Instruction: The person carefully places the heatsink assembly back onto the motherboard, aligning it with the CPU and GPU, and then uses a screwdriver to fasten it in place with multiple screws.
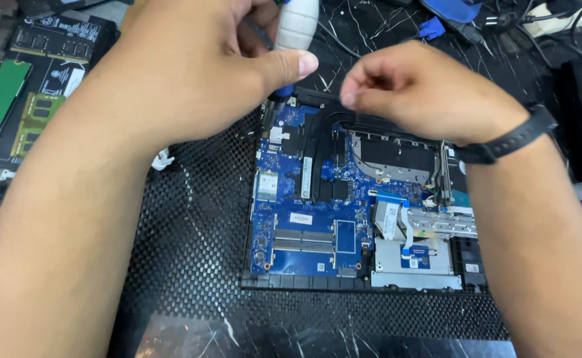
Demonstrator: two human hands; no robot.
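Nearest, the opened laptop (357,219) is lying on a black perforated mat (191,252), its blue motherboard (304,212), dark heat pipes and silver drive bay showing. Such a board looks stiff yet fragile, best handled by its edges, not its components. Beyond it, the left hand (191,66) is wrapping closed around a white-handled screwdriver (297,26), its smooth, rounded handle pointing upward and tip meeting the board's upper corner. The right hand (423,93), wearing a black wristband (510,136), is pinching thumb and fingertips together; what it is holding I cannot tell. Green memory modules (12,99) are lying far left.
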